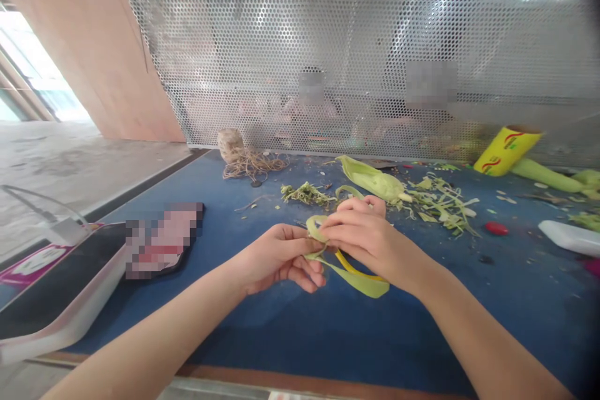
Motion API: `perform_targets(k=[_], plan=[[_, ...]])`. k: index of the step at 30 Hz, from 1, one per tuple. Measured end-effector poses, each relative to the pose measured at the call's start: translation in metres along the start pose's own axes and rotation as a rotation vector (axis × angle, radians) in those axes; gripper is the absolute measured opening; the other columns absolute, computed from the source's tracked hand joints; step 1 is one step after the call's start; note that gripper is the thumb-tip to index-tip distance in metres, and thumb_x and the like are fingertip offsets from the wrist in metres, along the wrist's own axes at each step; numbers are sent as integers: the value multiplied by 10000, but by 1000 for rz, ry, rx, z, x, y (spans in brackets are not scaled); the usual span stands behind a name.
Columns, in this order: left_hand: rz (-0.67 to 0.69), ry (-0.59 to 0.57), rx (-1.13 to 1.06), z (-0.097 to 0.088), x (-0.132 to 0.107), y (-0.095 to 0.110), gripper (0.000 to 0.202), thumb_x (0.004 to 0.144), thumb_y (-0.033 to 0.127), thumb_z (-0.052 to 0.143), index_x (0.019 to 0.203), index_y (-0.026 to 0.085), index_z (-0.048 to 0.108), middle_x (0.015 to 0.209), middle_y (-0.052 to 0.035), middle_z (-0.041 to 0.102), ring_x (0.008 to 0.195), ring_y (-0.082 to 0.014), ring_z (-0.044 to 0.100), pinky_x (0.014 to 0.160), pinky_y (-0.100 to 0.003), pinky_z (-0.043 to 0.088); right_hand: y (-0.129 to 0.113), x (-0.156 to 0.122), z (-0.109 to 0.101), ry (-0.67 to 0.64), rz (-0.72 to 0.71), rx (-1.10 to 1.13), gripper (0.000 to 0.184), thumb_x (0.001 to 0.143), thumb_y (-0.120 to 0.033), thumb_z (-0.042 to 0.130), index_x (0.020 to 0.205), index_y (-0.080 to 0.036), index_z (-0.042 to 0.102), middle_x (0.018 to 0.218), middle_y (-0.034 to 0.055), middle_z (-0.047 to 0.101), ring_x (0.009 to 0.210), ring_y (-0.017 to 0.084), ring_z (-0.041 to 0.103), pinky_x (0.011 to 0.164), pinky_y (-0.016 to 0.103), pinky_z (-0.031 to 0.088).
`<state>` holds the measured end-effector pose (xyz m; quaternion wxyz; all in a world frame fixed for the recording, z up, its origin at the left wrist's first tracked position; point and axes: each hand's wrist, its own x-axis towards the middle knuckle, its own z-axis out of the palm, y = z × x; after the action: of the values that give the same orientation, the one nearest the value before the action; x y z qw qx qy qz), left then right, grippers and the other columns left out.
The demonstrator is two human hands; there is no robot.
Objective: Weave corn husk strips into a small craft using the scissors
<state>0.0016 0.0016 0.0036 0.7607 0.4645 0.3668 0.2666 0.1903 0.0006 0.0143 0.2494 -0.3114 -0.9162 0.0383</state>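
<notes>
My left hand (281, 256) pinches a pale green strip (372, 285) that looks like corn husk, curled into a small loop between thumb and index finger. Its other fingers are loosely bent. My right hand (372, 237) lies over the same loop from the other side, fingertips closed on it. The strip's wide loose end hangs below my right hand, with a narrow yellow band (349, 264) running beside it. What the right fingertips cover is partly hidden. Just beyond the hands lies a green corn husk (372, 180), with shredded husk bits (443, 203) to its right.
A perforated metal screen (281, 44) bounds the blue tabletop (281, 337). At the back left is a tangle of twine (253, 164) by a stone-like lump (229, 141). Left stands a dark-topped white device (60, 287) beside a blurred phone (166, 240). A yellow roll (504, 150) lies back right.
</notes>
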Motion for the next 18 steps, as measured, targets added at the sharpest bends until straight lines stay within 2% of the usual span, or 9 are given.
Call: perform_targets(k=[3,8,14,18], plan=[[28,-12,76,3,1,-2,116,735,202,604,740,86,603,520,-32,648,491,-140,635,454,-207,516,2,1,5,46,30,45,223,877,-277,429,911,-283,649,897,9,649,862,165,490,786,369,246],[80,-44,242,8,0,-4,204,721,271,619,657,78,606,544,-43,643,497,-149,631,474,-244,525,1,2,14,63,61,94,211,860,-305,464,964,-330,646,827,-12,636,807,138,499,762,349,245],[122,-62,260,8,-2,-2,250,707,329,631,658,87,590,562,-44,639,488,-138,616,469,-240,518,1,2,13,76,81,74,200,843,-282,493,968,-336,640,803,-5,621,812,146,511,771,351,254],[152,-28,282,7,-2,-2,320,746,423,560,680,110,551,543,-32,624,454,-128,597,450,-236,507,0,2,12,119,185,136,171,790,-314,555,954,-288,598,788,-10,624,819,161,544,813,375,268]])
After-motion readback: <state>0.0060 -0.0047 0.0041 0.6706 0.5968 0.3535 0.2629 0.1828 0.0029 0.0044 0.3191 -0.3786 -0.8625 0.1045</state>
